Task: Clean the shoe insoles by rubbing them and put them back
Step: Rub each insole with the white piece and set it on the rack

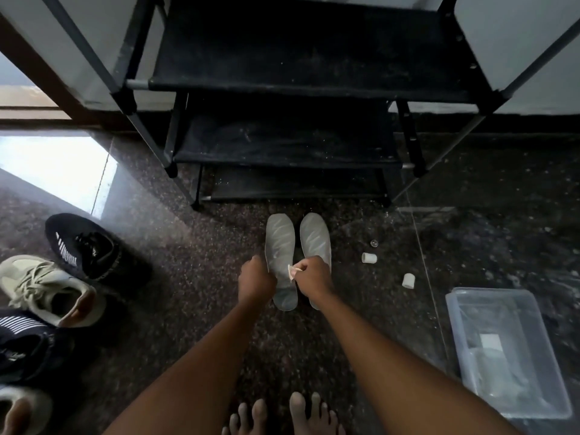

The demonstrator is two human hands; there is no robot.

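Two insoles lie side by side on the floor (188, 277), toes pointing at the foot of the black rack (282, 73), just short of its lowest shelf. The left insole (280, 243) and right insole (315, 235) are nearly touching, both pale grey and flat.

Around them, at the floor's left edge, sits a black shoe (84, 246). A beige sneaker (47, 290) is just beside it, and more shoes are cut off lower down that edge. To the right of the insoles are two small white tubes (369, 257), one lying nearer the rack and one nearer the clear box (489, 291) by the right edge. A tiny clear bead-like thing lies near the upper tube, too small to tell. Bare feet (282, 416) show at the bottom. Both forearms reach in from below, and nothing lies between them and the insoles.

Now the grips. The left hand (255, 279) is curled at the left insole's outer edge, knuckles up. Whether its grip really has that edge, I cannot tell. The right hand (314, 276) covers the right insole's heel half, grip narrow, fingertips pinching a small pale scrap (293, 272) that touches the left insole's inner edge.
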